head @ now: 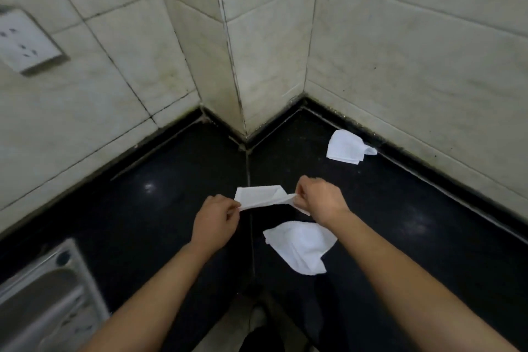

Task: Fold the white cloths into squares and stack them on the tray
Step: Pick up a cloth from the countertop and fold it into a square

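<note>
Over the black counter (143,208), well apart from the metal tray (48,294) at lower left, a half-folded cloth (263,196) stretches between left hand (215,220) and right hand (320,197), each pinching one end, so a loosened pinch would probably spill the fold open.

Dark counter (137,208) lies open leftward, tiled walls (400,66) behind, seemingly a tray (43,294) lower-left.

The only camera is sitting on the person's head, looking forward and steeply down into a corner of tiled walls (400,51). The left hand (215,223) and right hand (320,197) are sitting mid-view, forearms crossing the bottom edge, close under the lens.
</note>
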